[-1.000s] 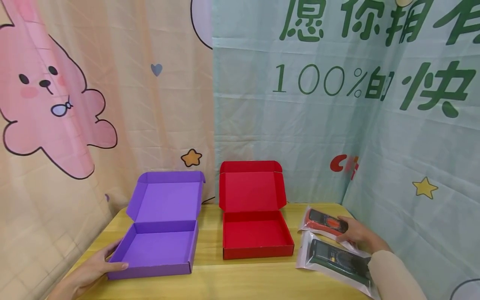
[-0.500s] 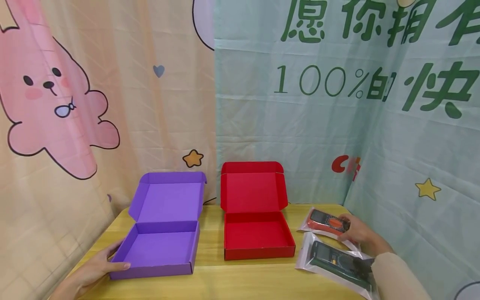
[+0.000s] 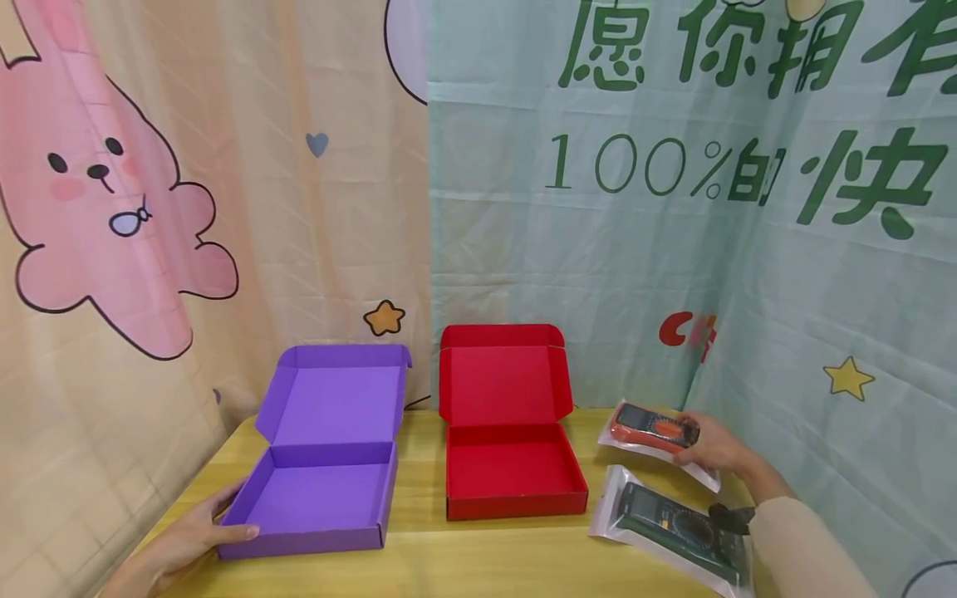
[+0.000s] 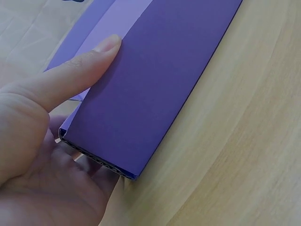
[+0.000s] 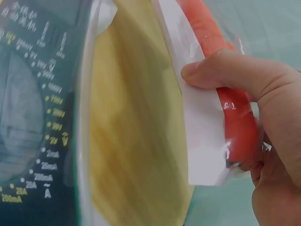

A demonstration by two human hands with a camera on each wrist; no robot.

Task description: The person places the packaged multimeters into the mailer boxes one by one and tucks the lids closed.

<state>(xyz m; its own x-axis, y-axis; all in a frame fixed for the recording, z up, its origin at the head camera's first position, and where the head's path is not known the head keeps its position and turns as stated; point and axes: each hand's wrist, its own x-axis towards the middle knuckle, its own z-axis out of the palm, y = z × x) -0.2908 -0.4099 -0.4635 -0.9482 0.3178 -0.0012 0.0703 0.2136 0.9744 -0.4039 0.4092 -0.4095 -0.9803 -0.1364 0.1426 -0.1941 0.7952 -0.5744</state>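
In the head view, my left hand [image 3: 183,531] grips the near left corner of the purple box [image 3: 314,507], whose lid stands up behind it. The left wrist view has the thumb over the top edge of the box's wall [image 4: 141,89], with the other fingers round the outer side. My right hand [image 3: 718,448] pinches the right end of an orange multimeter [image 3: 650,428] in a clear bag. In the right wrist view, the thumb presses on the bag's white strip [image 5: 204,136]. A dark green multimeter [image 3: 673,527], also bagged, lies nearer on the table.
Between the purple box and the multimeters stands a red box [image 3: 516,469] with its lid up. All of it rests on a wooden table [image 3: 463,565]. Printed curtains [image 3: 568,274] hang close behind the table and along its sides.
My right hand has raised the orange multimeter slightly, up and away from the green one, and its bag no longer overlaps that one. My left hand has stayed at the purple box.
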